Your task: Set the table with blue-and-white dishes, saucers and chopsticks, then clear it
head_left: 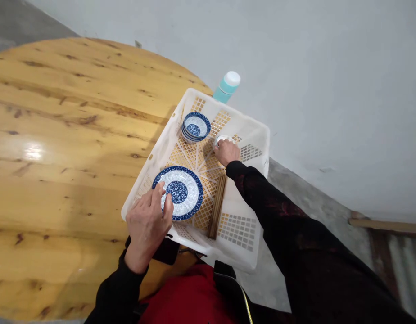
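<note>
A white plastic basket (194, 243) holds blue-and-white dishes. My right hand (227, 153) reaches down inside it, fingers curled on the rim of a small white cup (219, 138) that is partly hidden under them. To the left of that hand are several stacked bowls (196, 127) with blue patterns. A round patterned plate (186, 207) lies flat at the near left of the basket. Over the plate's left edge hovers my left hand (149, 220), thumb and fingers apart, with nothing in it. A bundle of brown wooden chopsticks (217, 207) lies lengthwise on the basket floor, right of the plate.
The basket stands at the right side of a round, varnished wooden table (76, 148). Just behind its far wall is a light-blue bottle (226, 87) with a white cap. A dark flat object (166, 251) is near the basket's front. A white wall (329, 90) rises beyond.
</note>
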A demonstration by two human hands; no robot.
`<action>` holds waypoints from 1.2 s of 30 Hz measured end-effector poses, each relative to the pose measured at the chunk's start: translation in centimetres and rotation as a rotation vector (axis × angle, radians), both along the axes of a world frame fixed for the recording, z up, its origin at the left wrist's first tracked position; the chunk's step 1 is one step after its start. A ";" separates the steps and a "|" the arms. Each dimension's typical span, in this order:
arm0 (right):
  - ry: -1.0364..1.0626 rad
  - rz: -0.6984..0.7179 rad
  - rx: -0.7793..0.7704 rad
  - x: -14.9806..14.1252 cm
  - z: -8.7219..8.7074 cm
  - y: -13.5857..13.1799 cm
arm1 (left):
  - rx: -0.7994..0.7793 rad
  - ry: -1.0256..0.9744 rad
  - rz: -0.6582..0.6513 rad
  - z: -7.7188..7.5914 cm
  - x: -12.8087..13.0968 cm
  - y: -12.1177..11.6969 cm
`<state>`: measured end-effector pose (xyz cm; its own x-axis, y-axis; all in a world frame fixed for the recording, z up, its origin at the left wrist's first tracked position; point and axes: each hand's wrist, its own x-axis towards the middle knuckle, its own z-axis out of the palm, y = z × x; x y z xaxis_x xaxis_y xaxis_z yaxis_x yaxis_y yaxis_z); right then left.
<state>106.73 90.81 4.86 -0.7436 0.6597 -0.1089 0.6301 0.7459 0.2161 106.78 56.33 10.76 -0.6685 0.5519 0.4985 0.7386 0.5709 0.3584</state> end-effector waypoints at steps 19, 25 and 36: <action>-0.100 0.062 0.026 0.0 0.3 -0.1 | -0.015 -0.018 0.000 0.1 0.2 0.0; -0.112 0.109 0.054 0.3 -0.5 0.1 | -0.038 -0.023 0.013 0.0 0.3 -0.1; -0.143 0.132 0.111 0.9 -1.5 -0.3 | -0.040 -0.098 0.000 0.0 0.4 -0.3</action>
